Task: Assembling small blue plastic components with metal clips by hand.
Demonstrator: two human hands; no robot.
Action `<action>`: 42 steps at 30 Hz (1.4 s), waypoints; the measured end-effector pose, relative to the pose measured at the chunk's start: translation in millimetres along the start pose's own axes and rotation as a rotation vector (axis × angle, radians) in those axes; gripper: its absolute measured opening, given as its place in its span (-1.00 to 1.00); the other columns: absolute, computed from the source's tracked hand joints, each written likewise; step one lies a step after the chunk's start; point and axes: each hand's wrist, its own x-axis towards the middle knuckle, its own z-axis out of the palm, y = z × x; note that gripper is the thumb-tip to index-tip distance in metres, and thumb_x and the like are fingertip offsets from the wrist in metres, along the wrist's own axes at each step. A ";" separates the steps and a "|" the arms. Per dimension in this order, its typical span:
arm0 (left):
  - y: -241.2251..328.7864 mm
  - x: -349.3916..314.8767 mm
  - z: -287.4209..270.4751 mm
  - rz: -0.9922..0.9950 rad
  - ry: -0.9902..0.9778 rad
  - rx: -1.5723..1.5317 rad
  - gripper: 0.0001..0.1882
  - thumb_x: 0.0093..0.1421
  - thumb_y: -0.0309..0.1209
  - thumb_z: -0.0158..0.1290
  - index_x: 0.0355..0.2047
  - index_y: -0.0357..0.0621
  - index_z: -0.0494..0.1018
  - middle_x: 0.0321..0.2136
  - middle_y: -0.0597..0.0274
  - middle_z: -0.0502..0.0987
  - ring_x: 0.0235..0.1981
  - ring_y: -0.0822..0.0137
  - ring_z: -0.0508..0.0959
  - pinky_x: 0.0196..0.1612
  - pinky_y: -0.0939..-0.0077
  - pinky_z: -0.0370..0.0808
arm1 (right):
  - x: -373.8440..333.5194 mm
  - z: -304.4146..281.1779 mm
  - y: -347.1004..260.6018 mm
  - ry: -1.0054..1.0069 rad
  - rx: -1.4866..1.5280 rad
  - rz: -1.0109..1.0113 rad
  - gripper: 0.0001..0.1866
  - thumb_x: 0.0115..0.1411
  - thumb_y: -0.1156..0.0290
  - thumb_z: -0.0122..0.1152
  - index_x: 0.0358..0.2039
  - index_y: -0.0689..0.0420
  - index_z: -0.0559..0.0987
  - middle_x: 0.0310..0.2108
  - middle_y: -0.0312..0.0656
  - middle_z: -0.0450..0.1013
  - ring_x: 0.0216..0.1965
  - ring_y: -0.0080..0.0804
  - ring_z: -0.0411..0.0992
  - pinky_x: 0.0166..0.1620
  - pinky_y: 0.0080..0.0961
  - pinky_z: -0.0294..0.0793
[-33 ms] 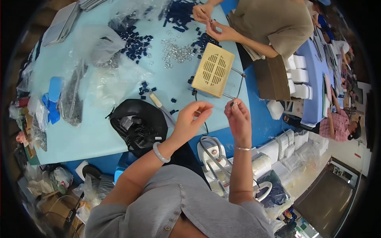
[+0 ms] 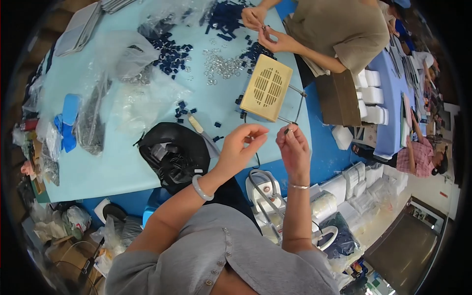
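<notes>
Over the table's near edge, my left hand (image 2: 240,149) is raised with its fingers curled. A small gap shows between its thumb and forefinger tips, and no object is visible there. Close by on the right, my right hand (image 2: 295,150) pinches a small dark piece (image 2: 287,131) between thumb and fingertips; its exact kind is too small to tell. Just beyond both hands is a cream box with a slotted grille (image 2: 267,87), with metal rods at its right side. A black bag (image 2: 172,152) lies left of my left hand, beside a cream-handled tool (image 2: 195,123).
Dark blue pieces (image 2: 172,55) and metal rings (image 2: 222,66) lie in heaps on the light blue table (image 2: 88,174). A co-worker's hands (image 2: 275,40) hold something small at the far side. Clear plastic bags (image 2: 147,101) cover the left. A brown carton (image 2: 337,98) stands right.
The whole view has shifted slightly. The gap between my left thumb and forefinger looks a little wider. My right hand keeps its pinch on the small dark piece.
</notes>
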 end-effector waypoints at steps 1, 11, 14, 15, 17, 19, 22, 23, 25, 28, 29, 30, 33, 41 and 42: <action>8.8 3.9 4.1 0.089 -0.017 0.022 -0.84 0.12 -0.50 0.07 -0.26 -0.23 0.47 -0.39 0.27 0.48 -0.40 0.50 0.49 -0.37 0.66 0.40 | -3.8 8.8 4.5 -0.010 0.007 -0.003 -0.88 0.18 0.41 0.09 -0.30 0.16 0.41 -0.42 -0.31 0.37 -0.41 -0.60 0.27 -0.30 -0.66 0.25; 37.8 1.7 -11.0 0.415 0.089 0.392 -0.93 0.14 -0.50 0.03 -0.38 -0.26 0.42 -0.50 0.25 0.45 -0.49 0.46 0.46 -0.46 0.61 0.39 | -18.1 77.7 33.0 0.148 -0.176 -0.203 -0.89 0.21 0.41 0.07 -0.31 0.17 0.41 -0.45 -0.35 0.37 -0.41 -0.64 0.28 -0.27 -0.67 0.29; 40.4 0.0 -17.8 0.321 0.092 0.210 -0.89 0.21 -0.48 -0.06 -0.39 -0.28 0.41 -0.50 0.25 0.45 -0.48 0.47 0.45 -0.44 0.61 0.41 | -17.9 89.3 35.8 0.122 0.058 -0.139 -0.88 0.22 0.40 0.06 -0.31 0.16 0.40 -0.45 -0.34 0.36 -0.41 -0.63 0.28 -0.26 -0.64 0.29; 42.2 -0.8 -20.5 0.134 0.057 -0.034 -0.85 0.25 -0.47 -0.11 -0.40 -0.29 0.40 -0.50 0.24 0.45 -0.47 0.48 0.45 -0.43 0.61 0.41 | -17.8 89.2 35.8 0.120 0.060 -0.144 -0.88 0.22 0.40 0.06 -0.31 0.16 0.40 -0.45 -0.34 0.36 -0.41 -0.63 0.28 -0.26 -0.64 0.29; 47.0 -0.3 -27.6 0.123 0.061 -0.078 -0.82 0.27 -0.45 -0.14 -0.40 -0.30 0.39 -0.48 0.23 0.45 -0.45 0.49 0.44 -0.42 0.62 0.42 | -18.2 85.6 36.6 0.080 0.195 -0.044 -0.88 0.22 0.38 0.06 -0.30 0.15 0.40 -0.43 -0.33 0.36 -0.40 -0.61 0.28 -0.22 -0.62 0.30; 49.3 -1.1 -32.9 0.112 0.065 -0.124 -0.79 0.29 -0.43 -0.18 -0.40 -0.30 0.39 -0.46 0.23 0.45 -0.43 0.50 0.44 -0.41 0.63 0.42 | -18.8 88.8 36.5 0.038 0.229 -0.032 -0.88 0.22 0.37 0.05 -0.30 0.14 0.40 -0.43 -0.33 0.35 -0.39 -0.61 0.28 -0.21 -0.63 0.30; 50.6 -4.9 -38.3 0.213 0.059 -0.014 -0.86 0.24 -0.48 -0.11 -0.38 -0.29 0.40 -0.43 0.19 0.45 -0.43 0.47 0.45 -0.41 0.63 0.42 | -19.7 93.1 39.0 -0.001 0.279 -0.003 -0.88 0.23 0.38 0.05 -0.30 0.13 0.41 -0.40 -0.32 0.36 -0.38 -0.60 0.29 -0.18 -0.63 0.31; 54.5 -6.6 -38.4 0.285 0.048 0.107 -0.90 0.21 -0.50 -0.07 -0.38 -0.29 0.40 -0.43 0.19 0.45 -0.45 0.45 0.45 -0.41 0.62 0.42 | -19.9 95.0 40.2 0.004 0.297 0.013 -0.89 0.23 0.38 0.05 -0.29 0.14 0.41 -0.38 -0.31 0.38 -0.36 -0.59 0.30 -0.17 -0.62 0.31; 59.4 -8.3 -39.4 0.360 0.036 0.231 -0.93 0.18 -0.52 -0.03 -0.39 -0.28 0.40 -0.43 0.18 0.45 -0.46 0.42 0.45 -0.42 0.61 0.42 | -21.4 105.8 39.8 0.043 0.252 0.003 -0.89 0.23 0.39 0.04 -0.29 0.14 0.41 -0.37 -0.29 0.40 -0.35 -0.59 0.32 -0.17 -0.61 0.32; 61.9 -9.3 -43.5 0.507 0.054 0.402 -0.95 0.12 -0.56 0.02 -0.39 -0.27 0.40 -0.45 0.18 0.44 -0.47 0.40 0.45 -0.43 0.60 0.41 | -23.1 111.8 47.5 0.049 0.186 -0.051 -0.88 0.22 0.41 0.05 -0.27 0.17 0.42 -0.34 -0.26 0.43 -0.33 -0.57 0.35 -0.18 -0.59 0.34; 59.2 -8.9 -46.2 0.548 0.089 0.457 -0.95 0.13 -0.55 0.01 -0.38 -0.27 0.41 -0.46 0.19 0.44 -0.47 0.42 0.45 -0.43 0.60 0.40 | -23.8 112.9 49.6 0.015 0.162 -0.096 -0.87 0.21 0.42 0.06 -0.26 0.18 0.43 -0.34 -0.24 0.45 -0.32 -0.56 0.36 -0.17 -0.58 0.35; 57.5 -9.0 -48.4 0.590 0.123 0.511 -0.94 0.15 -0.54 0.00 -0.38 -0.28 0.41 -0.47 0.20 0.44 -0.47 0.44 0.45 -0.44 0.61 0.40 | -24.4 115.1 50.1 0.014 0.164 -0.100 -0.87 0.21 0.42 0.06 -0.26 0.18 0.43 -0.34 -0.24 0.45 -0.32 -0.56 0.36 -0.17 -0.58 0.35; 57.0 -10.7 -55.2 0.260 0.086 0.165 -0.93 0.18 -0.52 -0.03 -0.37 -0.29 0.41 -0.47 0.21 0.44 -0.50 0.47 0.43 -0.42 0.63 0.39 | -25.7 122.2 51.5 0.060 0.005 -0.160 -0.85 0.20 0.43 0.09 -0.26 0.22 0.45 -0.38 -0.26 0.46 -0.36 -0.57 0.37 -0.19 -0.60 0.36; 63.2 -10.7 -71.2 0.227 -0.008 0.151 -0.87 0.22 -0.47 -0.07 -0.39 -0.31 0.38 -0.50 0.22 0.40 -0.53 0.48 0.40 -0.45 0.62 0.36 | -31.4 128.4 49.1 0.163 -0.372 -0.235 -0.88 0.18 0.50 0.11 -0.29 0.26 0.47 -0.40 -0.29 0.46 -0.39 -0.66 0.37 -0.26 -0.72 0.38; 63.5 -10.8 -72.6 0.316 -0.026 0.269 -0.85 0.24 -0.45 -0.08 -0.39 -0.32 0.37 -0.51 0.23 0.40 -0.53 0.48 0.39 -0.47 0.62 0.35 | -32.0 129.6 50.4 0.164 -0.371 -0.237 -0.88 0.18 0.50 0.11 -0.29 0.26 0.47 -0.40 -0.29 0.46 -0.39 -0.66 0.37 -0.26 -0.72 0.38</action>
